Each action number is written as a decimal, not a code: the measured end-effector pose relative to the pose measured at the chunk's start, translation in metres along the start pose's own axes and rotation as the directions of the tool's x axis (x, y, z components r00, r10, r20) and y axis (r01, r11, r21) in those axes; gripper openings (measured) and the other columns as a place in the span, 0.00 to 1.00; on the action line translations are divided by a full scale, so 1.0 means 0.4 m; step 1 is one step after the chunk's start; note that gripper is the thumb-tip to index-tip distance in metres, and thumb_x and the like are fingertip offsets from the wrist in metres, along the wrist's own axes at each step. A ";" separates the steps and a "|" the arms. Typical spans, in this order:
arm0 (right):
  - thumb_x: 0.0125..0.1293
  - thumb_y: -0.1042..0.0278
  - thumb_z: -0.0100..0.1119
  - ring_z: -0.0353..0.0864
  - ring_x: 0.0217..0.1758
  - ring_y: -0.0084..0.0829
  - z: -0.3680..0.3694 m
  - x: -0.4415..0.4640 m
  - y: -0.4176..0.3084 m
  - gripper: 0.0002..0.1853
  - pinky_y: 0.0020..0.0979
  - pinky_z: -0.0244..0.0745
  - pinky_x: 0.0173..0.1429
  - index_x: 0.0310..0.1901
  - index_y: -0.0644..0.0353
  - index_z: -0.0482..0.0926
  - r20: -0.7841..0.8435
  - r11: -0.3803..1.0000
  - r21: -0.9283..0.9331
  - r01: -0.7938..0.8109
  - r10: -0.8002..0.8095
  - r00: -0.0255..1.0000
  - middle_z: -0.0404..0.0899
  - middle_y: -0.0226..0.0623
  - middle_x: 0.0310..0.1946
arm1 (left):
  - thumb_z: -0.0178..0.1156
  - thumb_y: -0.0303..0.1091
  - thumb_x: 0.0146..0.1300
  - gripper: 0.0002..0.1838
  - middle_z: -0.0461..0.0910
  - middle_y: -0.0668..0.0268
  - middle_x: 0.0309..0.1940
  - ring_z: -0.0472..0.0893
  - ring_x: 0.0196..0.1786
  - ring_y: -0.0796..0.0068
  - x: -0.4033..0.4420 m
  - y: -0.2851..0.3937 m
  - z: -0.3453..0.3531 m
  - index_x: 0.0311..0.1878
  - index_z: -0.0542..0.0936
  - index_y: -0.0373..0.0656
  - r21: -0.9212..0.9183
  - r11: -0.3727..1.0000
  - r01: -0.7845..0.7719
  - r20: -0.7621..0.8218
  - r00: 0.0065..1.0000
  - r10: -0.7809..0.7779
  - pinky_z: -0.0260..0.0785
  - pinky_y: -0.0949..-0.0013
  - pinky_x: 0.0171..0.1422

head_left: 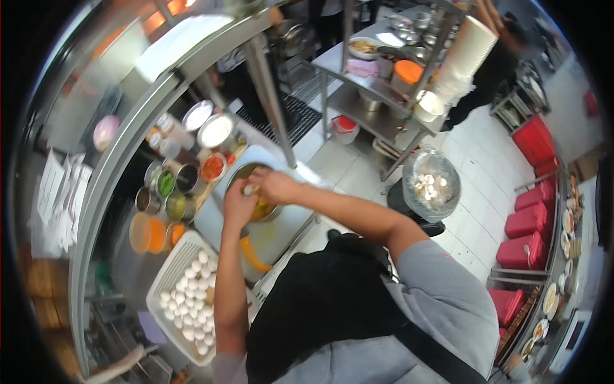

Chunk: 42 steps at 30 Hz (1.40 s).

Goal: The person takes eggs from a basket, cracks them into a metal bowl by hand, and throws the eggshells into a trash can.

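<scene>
Both of my hands meet over a metal bowl that stands on a pale blue board. Yellow egg shows inside the bowl. Between the fingertips of my left hand and my right hand is a small white egg, mostly covered by the fingers. The fingers of both hands are closed around it; whether the shell is cracked is too small to see. A curved orange handle lies on the board near my left forearm.
Beside my left arm sits a white crate of eggs. Containers with chopped greens, red pieces and orange liquid line the back left. On the right, a lined bin contains eggshells. A metal shelf post rises ahead.
</scene>
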State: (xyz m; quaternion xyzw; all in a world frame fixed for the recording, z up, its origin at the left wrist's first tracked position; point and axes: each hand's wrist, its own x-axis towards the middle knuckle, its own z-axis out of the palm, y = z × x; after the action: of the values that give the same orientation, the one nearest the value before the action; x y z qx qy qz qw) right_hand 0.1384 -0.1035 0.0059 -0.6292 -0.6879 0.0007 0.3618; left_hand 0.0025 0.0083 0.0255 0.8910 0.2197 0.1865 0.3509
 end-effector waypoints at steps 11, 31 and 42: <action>0.55 0.71 0.64 0.73 0.59 0.48 -0.163 -0.030 -0.032 0.24 0.41 0.72 0.60 0.54 0.59 0.72 -0.284 0.972 0.232 -0.027 0.094 0.954 0.72 0.45 0.55 | 0.56 0.46 0.69 0.21 0.81 0.67 0.34 0.79 0.33 0.80 0.035 0.062 -0.034 0.56 0.76 0.41 -0.579 0.730 0.364 0.173 0.929 -0.327 0.70 0.78 0.31; 0.59 0.70 0.68 0.79 0.42 0.33 -0.202 -0.196 -0.125 0.25 0.29 0.79 0.39 0.58 0.58 0.73 -0.269 0.852 0.445 -0.274 0.419 0.867 0.75 0.39 0.49 | 0.73 0.22 0.51 0.24 0.75 0.66 0.38 0.78 0.41 0.78 0.018 0.191 0.141 0.45 0.68 0.40 -0.728 0.664 0.171 0.155 0.984 -0.084 0.74 0.73 0.45; 0.73 0.65 0.43 0.78 0.37 0.21 -0.197 0.006 0.169 0.20 0.24 0.73 0.36 0.64 0.59 0.68 -0.411 0.512 0.841 -0.177 0.816 0.407 0.78 0.34 0.45 | 0.58 0.38 0.70 0.16 0.77 0.64 0.46 0.78 0.47 0.76 -0.074 0.116 0.005 0.55 0.74 0.38 -0.668 0.717 0.202 0.039 0.971 -0.237 0.76 0.73 0.47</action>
State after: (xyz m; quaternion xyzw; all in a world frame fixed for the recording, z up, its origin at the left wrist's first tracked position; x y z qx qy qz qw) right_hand 0.2362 -0.1230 0.0344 -0.5677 -0.1542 0.1002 0.8024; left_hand -0.0091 -0.0388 0.0515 0.6692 0.2509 0.2315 0.6600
